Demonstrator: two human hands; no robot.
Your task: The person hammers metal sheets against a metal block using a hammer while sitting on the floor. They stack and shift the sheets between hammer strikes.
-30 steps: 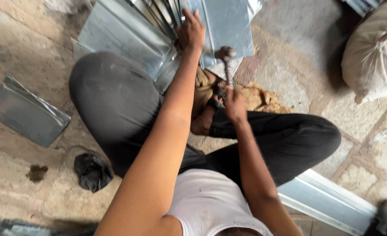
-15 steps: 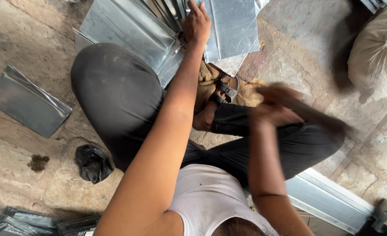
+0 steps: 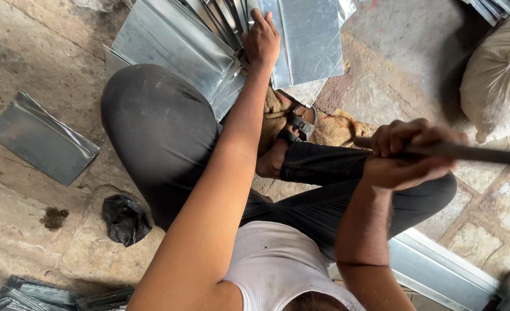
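No labels, signs or screens. Two package-like things only: a big off-white woven sack [image 3: 500, 78], bulging and rounded, at the floor's upper right edge, partly cut off by the frame; a small crumpled black plastic bag [image 3: 125, 219] on the stone floor at lower left, just beside the person's knee. No print legible on either.

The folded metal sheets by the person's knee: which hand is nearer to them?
Left. The left hand presses on the folded metal sheets; the right hand is raised off to the side, gripping a hammer handle.
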